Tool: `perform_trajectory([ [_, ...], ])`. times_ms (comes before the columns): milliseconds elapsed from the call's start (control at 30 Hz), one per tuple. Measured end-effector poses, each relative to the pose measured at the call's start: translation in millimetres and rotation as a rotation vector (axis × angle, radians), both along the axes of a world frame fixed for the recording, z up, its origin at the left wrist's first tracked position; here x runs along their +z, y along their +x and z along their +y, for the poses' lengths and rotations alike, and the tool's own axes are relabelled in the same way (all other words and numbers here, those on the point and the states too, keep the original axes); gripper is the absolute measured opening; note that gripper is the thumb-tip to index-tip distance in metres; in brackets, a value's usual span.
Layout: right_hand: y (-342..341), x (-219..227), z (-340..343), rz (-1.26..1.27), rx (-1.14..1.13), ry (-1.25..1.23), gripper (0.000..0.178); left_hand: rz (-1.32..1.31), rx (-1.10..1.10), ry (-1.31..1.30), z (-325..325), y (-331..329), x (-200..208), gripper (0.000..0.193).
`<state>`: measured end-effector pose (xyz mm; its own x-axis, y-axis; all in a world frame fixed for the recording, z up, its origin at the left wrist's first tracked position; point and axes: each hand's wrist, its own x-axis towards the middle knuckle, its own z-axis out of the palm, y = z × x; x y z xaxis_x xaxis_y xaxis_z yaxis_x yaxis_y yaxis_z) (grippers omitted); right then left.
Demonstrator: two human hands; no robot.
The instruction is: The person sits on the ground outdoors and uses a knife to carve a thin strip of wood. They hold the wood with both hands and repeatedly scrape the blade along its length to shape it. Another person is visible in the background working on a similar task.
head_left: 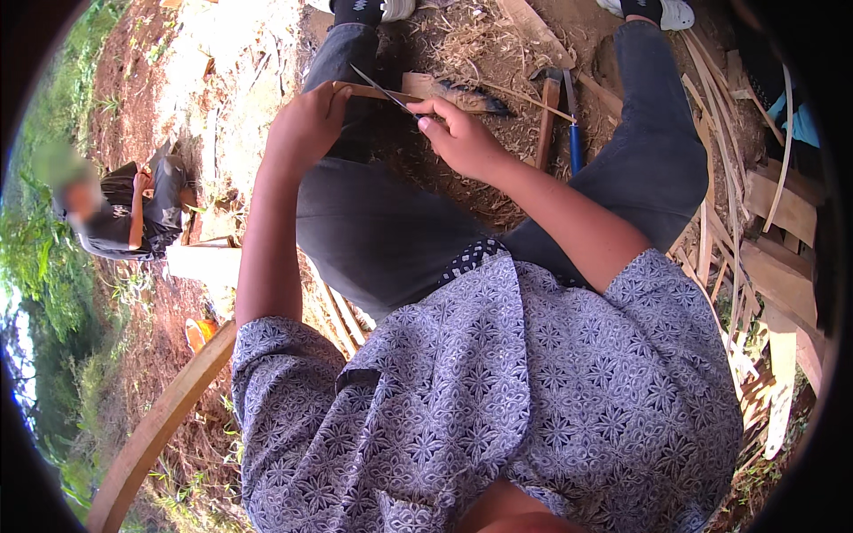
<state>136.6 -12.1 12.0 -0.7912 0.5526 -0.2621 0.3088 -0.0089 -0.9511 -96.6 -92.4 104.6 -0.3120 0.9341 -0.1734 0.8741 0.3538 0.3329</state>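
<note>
My left hand is closed around one end of a thin wooden strip, which reaches across toward my right hand. My right hand grips a knife; its narrow blade points up and to the left and crosses the strip. Most of the knife's handle is hidden by my fingers. Both hands are above the ground between my legs, the left one beside my left leg. Just beyond them lies a split piece of wood with a dark end.
To the right of my hands lie a wooden-handled tool and a blue-handled tool. Shavings cover the ground. Long thin strips and boards pile up at right. Another person sits at left, above a long beam.
</note>
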Motion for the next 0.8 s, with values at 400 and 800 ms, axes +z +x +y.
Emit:
perform_trajectory([
  [400, 35, 39, -5, -0.007, -0.036, -0.261, 0.027, 0.021, -0.009, 0.125, -15, 62, 6, 0.017],
  [800, 18, 52, -15, 0.063, -0.103, 0.002, 0.024, 0.052, 0.094, 0.181, -21, 78, 4, 0.018],
])
